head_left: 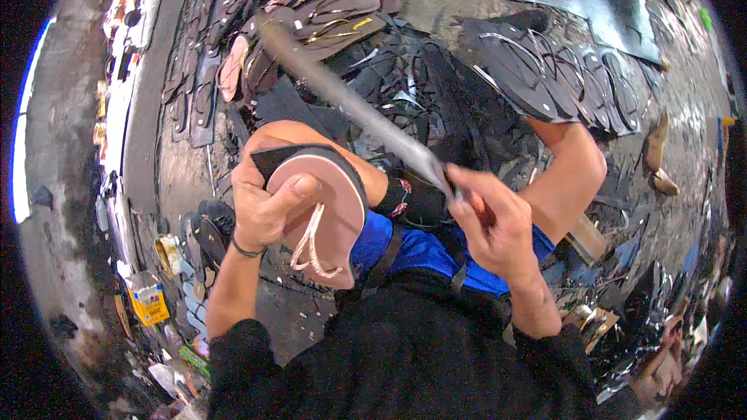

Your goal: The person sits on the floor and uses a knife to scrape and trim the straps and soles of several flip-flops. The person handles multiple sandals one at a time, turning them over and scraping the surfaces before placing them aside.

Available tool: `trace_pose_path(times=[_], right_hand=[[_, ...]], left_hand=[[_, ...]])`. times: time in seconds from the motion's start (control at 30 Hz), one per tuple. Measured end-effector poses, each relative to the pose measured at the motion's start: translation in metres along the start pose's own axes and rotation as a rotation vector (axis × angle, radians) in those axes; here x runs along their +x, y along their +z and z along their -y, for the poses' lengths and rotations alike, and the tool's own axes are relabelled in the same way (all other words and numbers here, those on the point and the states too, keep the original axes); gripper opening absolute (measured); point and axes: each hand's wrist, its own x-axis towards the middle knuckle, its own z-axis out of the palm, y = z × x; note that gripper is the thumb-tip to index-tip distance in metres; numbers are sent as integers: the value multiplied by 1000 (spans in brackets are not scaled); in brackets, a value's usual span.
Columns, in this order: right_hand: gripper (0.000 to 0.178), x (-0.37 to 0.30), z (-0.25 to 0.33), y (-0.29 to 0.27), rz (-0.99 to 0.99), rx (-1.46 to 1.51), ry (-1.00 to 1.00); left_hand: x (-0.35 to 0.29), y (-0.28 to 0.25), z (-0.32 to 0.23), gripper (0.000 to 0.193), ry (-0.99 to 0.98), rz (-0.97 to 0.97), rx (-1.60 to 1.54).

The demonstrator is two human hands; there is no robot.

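Observation:
My left hand (261, 206) grips a flip-flop (331, 187) with a pinkish-brown footbed and a light, shiny strap, the thumb pressed on the footbed. A black flap of sole material (270, 159) sticks out past its edge beside my fingers. My right hand (498, 225) is closed around the near end of a long knife (350, 105), its grey blade smeared by motion. The blade slants up and left, beyond the flip-flop and apart from it in this view. My fingers cover the knife's handle.
Black flip-flops (529, 70) stand in a row at the right, by a dark sheet (583, 0). Brown and black flip-flops (334, 31) lie at the far left. Black scraps (420, 78) are heaped between my legs. A yellow box (148, 303) sits at the left.

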Motion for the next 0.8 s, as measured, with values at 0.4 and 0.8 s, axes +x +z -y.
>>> trace_pose_path(times=[0.4,0.8], right_hand=[[26,-29,4,-36,400,73,147],[33,16,-12,-25,-288,395,289]], left_hand=[[-35,15,-1,52,-501,224,49],[38,-28,34,27,-266,-301,-273]])
